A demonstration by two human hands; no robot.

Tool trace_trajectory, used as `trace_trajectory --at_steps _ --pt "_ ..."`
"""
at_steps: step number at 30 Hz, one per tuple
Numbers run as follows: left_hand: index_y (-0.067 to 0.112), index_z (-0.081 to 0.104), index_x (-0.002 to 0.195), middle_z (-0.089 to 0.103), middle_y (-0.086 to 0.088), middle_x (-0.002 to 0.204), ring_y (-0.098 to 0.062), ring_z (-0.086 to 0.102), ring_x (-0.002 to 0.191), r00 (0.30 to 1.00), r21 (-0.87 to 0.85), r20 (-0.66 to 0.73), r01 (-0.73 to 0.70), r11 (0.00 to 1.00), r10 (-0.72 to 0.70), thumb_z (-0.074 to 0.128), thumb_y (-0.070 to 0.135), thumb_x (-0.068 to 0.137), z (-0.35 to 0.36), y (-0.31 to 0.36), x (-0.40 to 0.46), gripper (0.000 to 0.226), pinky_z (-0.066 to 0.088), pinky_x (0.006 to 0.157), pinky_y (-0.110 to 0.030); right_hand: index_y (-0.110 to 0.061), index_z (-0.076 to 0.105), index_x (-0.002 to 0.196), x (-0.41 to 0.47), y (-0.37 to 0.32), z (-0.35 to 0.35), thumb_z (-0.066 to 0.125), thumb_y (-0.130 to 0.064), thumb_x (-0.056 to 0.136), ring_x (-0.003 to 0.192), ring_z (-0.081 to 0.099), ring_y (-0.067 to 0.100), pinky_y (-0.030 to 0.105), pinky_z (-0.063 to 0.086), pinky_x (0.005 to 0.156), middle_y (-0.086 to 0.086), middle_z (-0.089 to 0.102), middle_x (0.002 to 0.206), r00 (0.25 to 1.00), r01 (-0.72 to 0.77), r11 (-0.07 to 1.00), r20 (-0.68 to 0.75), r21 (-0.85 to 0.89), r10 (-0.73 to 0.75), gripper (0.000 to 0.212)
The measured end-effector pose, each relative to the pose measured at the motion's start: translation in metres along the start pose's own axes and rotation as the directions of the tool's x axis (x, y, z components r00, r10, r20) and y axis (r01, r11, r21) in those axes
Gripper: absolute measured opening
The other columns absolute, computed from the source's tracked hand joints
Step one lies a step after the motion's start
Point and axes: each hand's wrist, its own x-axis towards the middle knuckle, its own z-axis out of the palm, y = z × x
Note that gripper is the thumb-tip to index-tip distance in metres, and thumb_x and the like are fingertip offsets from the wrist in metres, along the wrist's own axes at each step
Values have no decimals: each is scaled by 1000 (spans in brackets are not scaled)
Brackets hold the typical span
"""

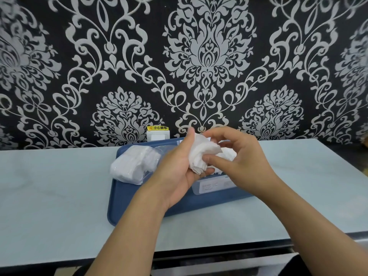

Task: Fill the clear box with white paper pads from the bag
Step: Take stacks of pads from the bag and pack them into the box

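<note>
Both forearms rise from the bottom of the frame and meet at centre, above a blue tray (139,204) on the pale counter (59,196). Between them sits a fanned stack of white pads (199,156). Its lower edge rests on the curled fingers of the left hand (179,172), and the left thumb stands up behind the stack. From the right side of the frame, the right hand (239,156) pinches the stack's near corner with its thumb below; its fingers arch over the top.

These pads look feather-light, soft and loosely layered, so I judge they would splay or shed single sheets if squeezed at one corner. Clamping the whole stack across its flat faces, with support underneath, seems the surer hold.

Right of centre, mostly hidden by the hands, lies the box (215,186). Only its labelled front wall shows plainly, and some white pads (229,155) appear already inside. The held stack hovers just above and slightly left of the opening.

At centre left of the tray lies the bag (133,166), clear plastic with many pads left in it.
</note>
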Motion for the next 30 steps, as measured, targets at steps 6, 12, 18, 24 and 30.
trace_trajectory --at_steps 6,12,18,24,30 --pt "3 62 127 75 -13 113 -19 71 92 999 -18 31 16 1000 -15 43 30 105 -3 0 0 39 57 77 -34 -24 67 107 0 -3 -2 83 2 72 103 63 17 37 53 93 -4 66 103 997 34 999 -67 -36 -37 46" --pt "4 63 127 71 -19 121 -23 67 90 1000 46 -4 10 999 -10 38 35 107 -6 -2 1 45 54 76 -37 -30 69 118 -1 -3 -5 86 -8 74 114 55 13 21 45 95 -6 57 113 997 37 989 75 -141 -26 52" --pt "-2 62 124 70 -23 120 -29 67 93 997 28 -74 19 999 -17 43 32 106 -7 -2 5 43 56 68 -35 -22 67 84 -1 1 -4 85 2 68 105 58 13 24 45 89 -6 58 104 998 -15 993 61 -115 22 34" --pt "0 64 121 72 -22 117 -26 68 84 994 68 -106 12 998 -5 46 29 105 -8 -2 6 37 58 69 -36 -23 69 75 -1 -5 -4 87 0 67 108 56 13 17 42 90 -9 59 103 1000 25 983 18 -181 -22 30" --pt "13 68 119 73 -17 115 -26 67 92 991 253 -127 0 968 33 46 26 105 -11 -4 7 28 52 97 -51 -20 73 78 -1 -6 -6 81 7 68 96 61 14 20 45 85 -5 66 92 1000 23 994 23 -106 -21 29"
